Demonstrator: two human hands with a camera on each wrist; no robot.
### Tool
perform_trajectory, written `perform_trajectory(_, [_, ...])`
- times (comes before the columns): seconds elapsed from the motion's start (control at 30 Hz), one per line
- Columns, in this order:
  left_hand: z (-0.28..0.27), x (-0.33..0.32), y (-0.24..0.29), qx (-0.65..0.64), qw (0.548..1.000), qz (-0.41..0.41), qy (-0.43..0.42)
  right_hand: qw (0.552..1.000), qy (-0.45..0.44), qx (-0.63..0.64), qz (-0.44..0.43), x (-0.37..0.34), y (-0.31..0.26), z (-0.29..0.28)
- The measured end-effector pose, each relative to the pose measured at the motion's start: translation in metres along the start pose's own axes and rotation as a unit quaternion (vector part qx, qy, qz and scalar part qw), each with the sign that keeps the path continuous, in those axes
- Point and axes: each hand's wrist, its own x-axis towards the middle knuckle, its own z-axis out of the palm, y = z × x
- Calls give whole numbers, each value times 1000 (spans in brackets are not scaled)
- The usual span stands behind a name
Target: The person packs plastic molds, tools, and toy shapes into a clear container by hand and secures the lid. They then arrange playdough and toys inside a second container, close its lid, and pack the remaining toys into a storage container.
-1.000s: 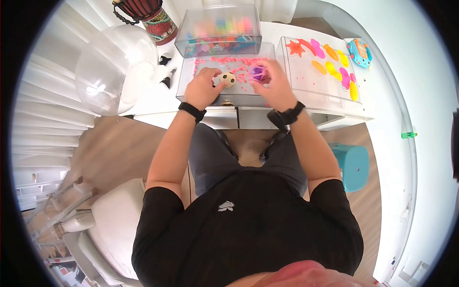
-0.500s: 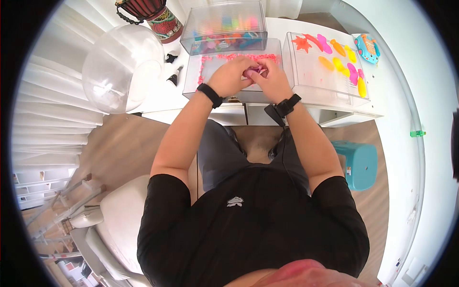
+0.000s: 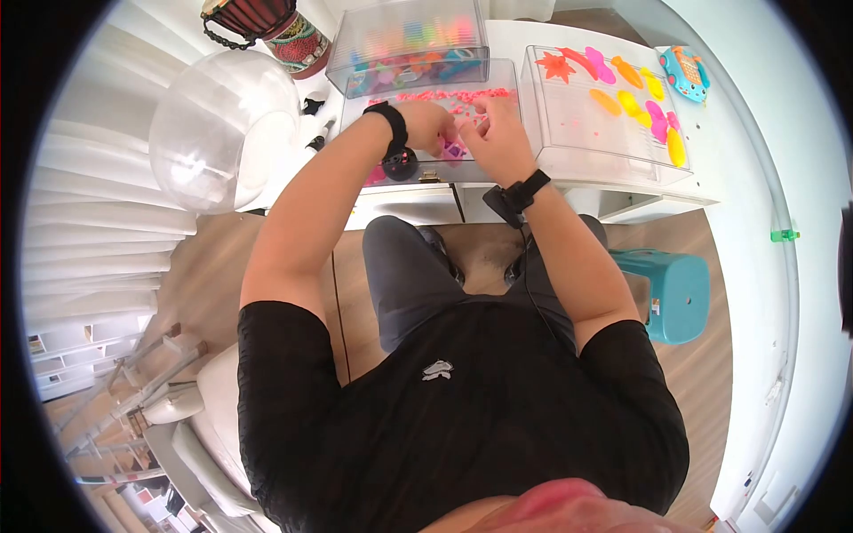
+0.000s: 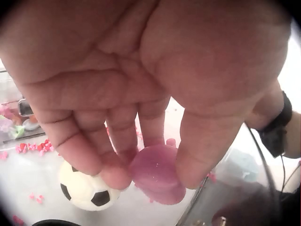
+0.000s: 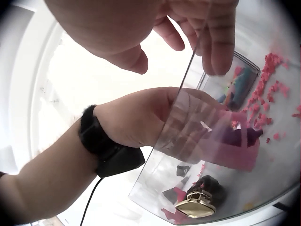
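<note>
My left hand (image 3: 425, 123) pinches a pink and purple piece (image 3: 453, 149) over the front of a clear tray (image 3: 355, 111). In the left wrist view the piece (image 4: 157, 174) looks round and pink between thumb and fingers, beside a black-and-white toy football (image 4: 89, 189). The right wrist view shows the left hand (image 5: 141, 117) around the piece (image 5: 235, 153), whose middle is dark purple. Just to its right, my right hand (image 3: 499, 147) holds nothing, fingers loosely bent and apart from the piece; the same hand (image 5: 188, 28) is high in the right wrist view.
Small pink bits (image 3: 444, 95) are scattered in the tray. Behind stands a clear box (image 3: 409, 49) of colourful pieces. Another clear container (image 3: 569, 147) with bright shapes lies right, near a toy phone (image 3: 684, 75). A gold-topped item (image 5: 197, 207) is near the tray's front wall.
The right hand first held the purple piece while the left was at the football. Both hands then met around the piece; now the left holds it nearer the front and the right has let go.
</note>
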Motion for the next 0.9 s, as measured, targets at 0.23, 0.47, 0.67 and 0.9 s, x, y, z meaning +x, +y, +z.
perform_trajectory(0.23, [11,21,18,119,985,-56,-110,1000,9,-14,-22,-1,4,3])
perform_trajectory(0.47, [24,14,-2,154,985,-29,-73,999,6,-16,-37,0,6,3])
perform_trajectory(0.67, [15,-13,3,68,997,-25,-9,997,23,-25,-65,-1,11,5])
perform_trajectory(0.9, [36,-27,49,-123,943,-48,306,999,36,7,-31,-4,1,1])
